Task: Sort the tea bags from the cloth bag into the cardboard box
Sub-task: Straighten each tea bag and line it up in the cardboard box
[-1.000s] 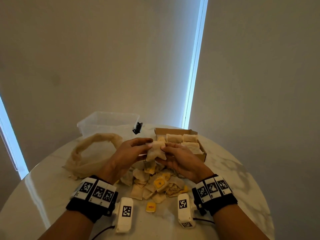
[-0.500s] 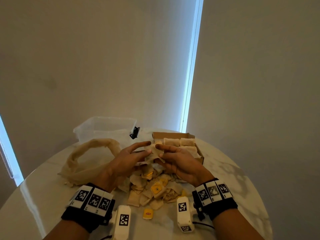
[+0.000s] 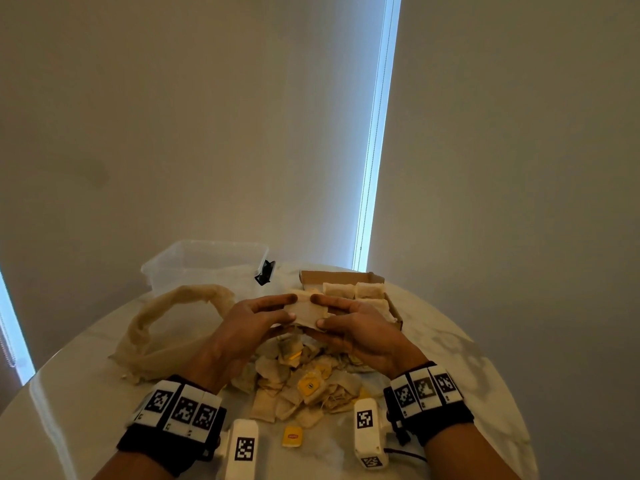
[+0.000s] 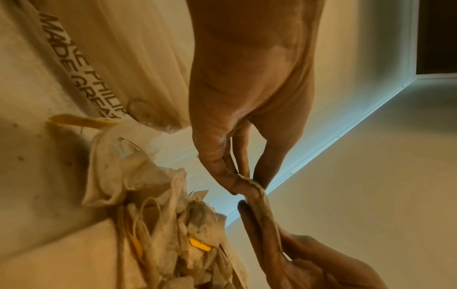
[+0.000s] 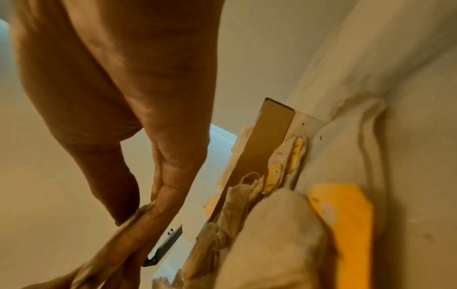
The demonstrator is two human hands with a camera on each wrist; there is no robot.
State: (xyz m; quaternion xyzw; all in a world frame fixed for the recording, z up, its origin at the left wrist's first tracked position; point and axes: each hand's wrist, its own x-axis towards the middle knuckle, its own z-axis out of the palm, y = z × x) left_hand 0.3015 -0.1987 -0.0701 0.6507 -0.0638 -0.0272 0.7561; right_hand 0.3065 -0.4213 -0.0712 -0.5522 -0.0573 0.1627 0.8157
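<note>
Tea bag of beige paper (image 3: 306, 310) is pinched flat between left hand (image 3: 254, 318) and right hand (image 3: 360, 327); next it likely needs slotting into the brown cardboard box (image 3: 341, 277).

Left hand (image 3: 242, 327), right hand (image 3: 360, 332): bare; each wrist has 1 black band carrying 3 white square-coded tags.
</note>
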